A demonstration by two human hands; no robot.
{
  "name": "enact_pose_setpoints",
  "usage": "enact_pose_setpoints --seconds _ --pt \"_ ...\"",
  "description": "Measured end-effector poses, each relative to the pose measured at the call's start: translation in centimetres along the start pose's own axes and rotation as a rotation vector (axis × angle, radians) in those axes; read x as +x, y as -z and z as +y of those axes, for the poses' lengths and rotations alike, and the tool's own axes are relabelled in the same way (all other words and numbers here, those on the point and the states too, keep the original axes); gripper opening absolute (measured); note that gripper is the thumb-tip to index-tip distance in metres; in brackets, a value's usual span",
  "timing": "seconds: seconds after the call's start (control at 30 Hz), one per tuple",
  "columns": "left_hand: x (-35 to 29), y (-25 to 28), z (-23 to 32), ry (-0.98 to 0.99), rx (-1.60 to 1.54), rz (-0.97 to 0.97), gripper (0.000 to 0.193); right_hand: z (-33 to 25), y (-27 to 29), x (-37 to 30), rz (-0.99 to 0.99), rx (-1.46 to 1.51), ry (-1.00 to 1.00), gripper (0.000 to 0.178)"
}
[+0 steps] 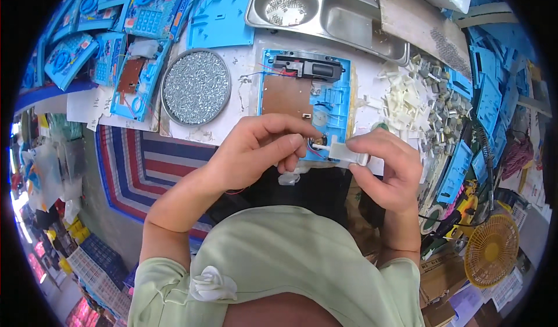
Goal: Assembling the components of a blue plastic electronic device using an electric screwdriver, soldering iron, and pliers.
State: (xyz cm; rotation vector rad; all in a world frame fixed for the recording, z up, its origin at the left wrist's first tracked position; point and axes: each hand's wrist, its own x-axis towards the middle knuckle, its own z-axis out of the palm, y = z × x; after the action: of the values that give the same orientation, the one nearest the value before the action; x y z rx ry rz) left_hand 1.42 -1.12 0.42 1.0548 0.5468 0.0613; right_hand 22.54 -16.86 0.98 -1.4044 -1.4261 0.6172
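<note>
In front of me lies an open blue plastic casing [344, 97], with a brown circuit board [285, 97], a black part [321, 69] and thin wires inside. My right hand [390, 165] pinches a small white plastic part [342, 151] over the casing's near right corner. A thin white stem on it points left. My left hand [256, 151] is at the casing's near edge, its fingers curled and the index finger reaching toward the stem. Whatever its fingertips hold by the wires is hidden.
A round tray of small metal screws [196, 87] stands left of the casing. Behind is a steel compartment tray [349, 27]. White plastic parts [407, 97] and metal pieces are heaped at right. Blue casings [152, 7] are stacked far left; a yellow fan [492, 250] stands lower right.
</note>
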Motion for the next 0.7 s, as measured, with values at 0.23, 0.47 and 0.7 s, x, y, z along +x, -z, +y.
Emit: enact_pose_setpoints --seconds 0.23,0.47,0.7 --pt "-0.3 0.2 -1.0 0.018 -0.123 -0.07 0.025 -0.8 0.1 -0.1 -0.034 -0.081 0.014 0.034" --pt "0.1 -0.3 0.5 0.181 0.026 -0.183 0.022 -0.2 -0.3 -0.8 -0.113 -0.294 0.242 0.036" --pt "6.5 -1.1 0.8 -0.749 1.361 -0.178 0.021 1.6 0.2 -5.8 0.233 0.368 -0.257 0.036"
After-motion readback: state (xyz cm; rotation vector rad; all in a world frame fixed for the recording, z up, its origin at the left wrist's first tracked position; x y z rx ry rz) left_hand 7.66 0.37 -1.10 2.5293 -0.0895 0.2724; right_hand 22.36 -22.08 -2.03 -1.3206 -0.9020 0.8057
